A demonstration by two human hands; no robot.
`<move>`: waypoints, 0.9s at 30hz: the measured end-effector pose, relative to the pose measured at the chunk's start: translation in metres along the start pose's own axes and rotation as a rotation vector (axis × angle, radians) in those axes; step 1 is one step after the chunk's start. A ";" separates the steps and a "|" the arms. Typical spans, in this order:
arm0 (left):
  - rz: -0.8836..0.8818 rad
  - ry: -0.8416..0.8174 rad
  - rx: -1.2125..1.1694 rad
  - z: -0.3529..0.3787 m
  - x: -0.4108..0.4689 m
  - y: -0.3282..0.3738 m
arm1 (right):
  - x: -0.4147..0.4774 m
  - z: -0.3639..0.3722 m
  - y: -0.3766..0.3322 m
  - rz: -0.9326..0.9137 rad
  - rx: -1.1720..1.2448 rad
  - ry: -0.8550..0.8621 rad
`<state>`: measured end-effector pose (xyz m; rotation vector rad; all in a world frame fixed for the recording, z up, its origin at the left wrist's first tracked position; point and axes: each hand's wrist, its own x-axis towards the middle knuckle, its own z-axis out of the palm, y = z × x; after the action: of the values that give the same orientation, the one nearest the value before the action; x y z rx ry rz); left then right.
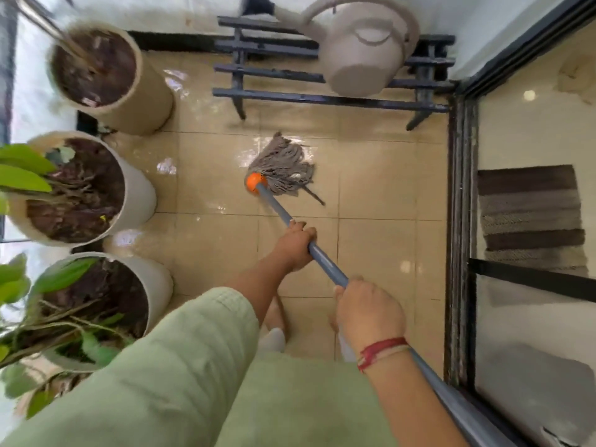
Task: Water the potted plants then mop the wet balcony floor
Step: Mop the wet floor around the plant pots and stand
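Note:
A mop with a grey string head (282, 167), an orange socket and a blue-grey handle (325, 261) lies on the wet beige tiled floor (206, 188). My left hand (296, 243) grips the handle lower down, nearer the head. My right hand (367, 309), with a red thread on the wrist, grips it higher up. Three potted plants stand along the left: a far pot (106, 72), a middle pot (80, 188) and a near pot (106, 304). A beige watering can (361, 50) sits on a dark slatted bench (322, 98) at the far wall.
Shiny water patches lie near the pots and under the bench. A black sliding door frame (461, 221) bounds the right side, with a striped mat (529, 217) inside. My feet are below the hands.

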<state>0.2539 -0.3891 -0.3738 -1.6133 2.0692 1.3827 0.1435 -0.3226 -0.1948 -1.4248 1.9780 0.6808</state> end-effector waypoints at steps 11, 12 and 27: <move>-0.213 0.135 -0.033 0.003 -0.066 -0.053 | 0.015 -0.022 -0.026 -0.260 -0.121 -0.240; -0.208 0.111 -0.030 0.008 -0.063 -0.043 | 0.017 -0.026 -0.015 -0.256 -0.125 -0.250; -0.067 0.036 0.183 0.052 0.104 0.143 | 0.086 -0.052 0.181 0.000 0.109 -0.065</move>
<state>0.0737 -0.4234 -0.3891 -1.6261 2.0732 1.1145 -0.0592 -0.3617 -0.2109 -1.3220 1.9341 0.6023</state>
